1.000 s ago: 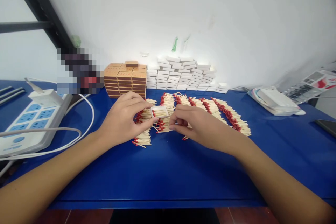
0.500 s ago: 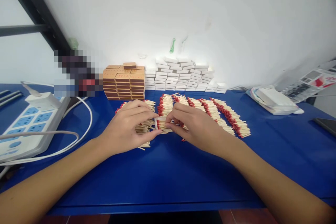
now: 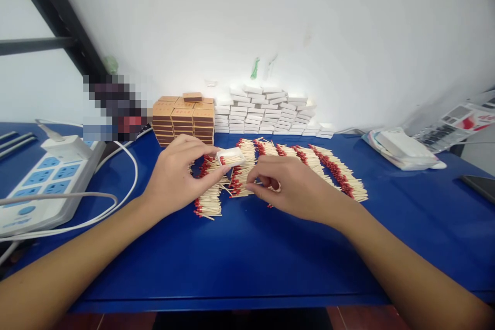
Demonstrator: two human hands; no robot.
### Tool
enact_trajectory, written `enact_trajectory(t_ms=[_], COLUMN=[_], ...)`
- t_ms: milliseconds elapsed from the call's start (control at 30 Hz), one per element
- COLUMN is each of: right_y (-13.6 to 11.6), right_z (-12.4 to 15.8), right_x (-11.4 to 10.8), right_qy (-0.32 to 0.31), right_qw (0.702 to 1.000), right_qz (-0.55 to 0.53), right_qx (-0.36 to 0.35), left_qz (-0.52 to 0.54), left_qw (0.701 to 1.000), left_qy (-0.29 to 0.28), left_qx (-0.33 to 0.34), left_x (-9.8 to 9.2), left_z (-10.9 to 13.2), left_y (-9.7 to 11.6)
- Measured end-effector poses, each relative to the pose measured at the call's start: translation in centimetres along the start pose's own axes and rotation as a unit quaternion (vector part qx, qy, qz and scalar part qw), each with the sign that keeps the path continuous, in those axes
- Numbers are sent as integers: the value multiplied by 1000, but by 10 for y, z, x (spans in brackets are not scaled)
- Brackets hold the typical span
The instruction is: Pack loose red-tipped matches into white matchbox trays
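Observation:
Between the thumb and fingers of my left hand (image 3: pixel 180 172) is a small white matchbox tray (image 3: pixel 235 151), tilted with its open side facing me. Several red-tipped matches (image 3: pixel 231 159) lie inside it. My right hand (image 3: pixel 296 185) is a little to the right, its thumb and fingertips closed in a pinch at the edge of a row of loose matches (image 3: pixel 242 185). Whatever is in that pinch, if anything, cannot be made out. Another heap of matches (image 3: pixel 209 203) lies below the tray, partly covered by my left hand.
Brown matchboxes (image 3: pixel 183 118) are stacked at the back left, beside a pile of white trays (image 3: pixel 263 111) along the wall. More match rows (image 3: pixel 340 175) spread to the right. A power strip (image 3: pixel 46 180) with white cables occupies the left; white packages (image 3: pixel 402 147) lie at the right.
My left hand has lifted the tray up and tipped it, so the matches inside show. My right hand has come away from the tray and sits slightly lower, by the match row.

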State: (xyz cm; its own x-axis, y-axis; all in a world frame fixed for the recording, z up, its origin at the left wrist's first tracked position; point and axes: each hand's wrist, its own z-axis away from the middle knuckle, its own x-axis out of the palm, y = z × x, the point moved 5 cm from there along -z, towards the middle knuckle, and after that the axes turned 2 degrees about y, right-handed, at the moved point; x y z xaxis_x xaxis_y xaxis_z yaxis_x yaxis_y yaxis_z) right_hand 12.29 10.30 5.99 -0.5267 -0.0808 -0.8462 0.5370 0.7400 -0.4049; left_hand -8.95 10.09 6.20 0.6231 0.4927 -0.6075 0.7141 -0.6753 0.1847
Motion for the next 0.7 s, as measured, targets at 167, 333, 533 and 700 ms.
enact_trajectory(t_ms=[167,333,533,700], right_y=[0,1,1,3], right_z=[2,0,1,2], right_x=[18,21,23,26], right_qy=[-105,-100,-102,-97], right_qw=[994,995,995,995], right_qz=[6,15,16,13], right_qx=[-9,-16,-16,-13], left_qz=[-7,8,9,5], left_qw=[1000,999,999,999], left_qy=[0,-22,-21,-17], left_qx=[12,31,39,50], left_x=[-1,1,2,0], left_z=[-1,0,1,0], left_y=[1,4,4,5])
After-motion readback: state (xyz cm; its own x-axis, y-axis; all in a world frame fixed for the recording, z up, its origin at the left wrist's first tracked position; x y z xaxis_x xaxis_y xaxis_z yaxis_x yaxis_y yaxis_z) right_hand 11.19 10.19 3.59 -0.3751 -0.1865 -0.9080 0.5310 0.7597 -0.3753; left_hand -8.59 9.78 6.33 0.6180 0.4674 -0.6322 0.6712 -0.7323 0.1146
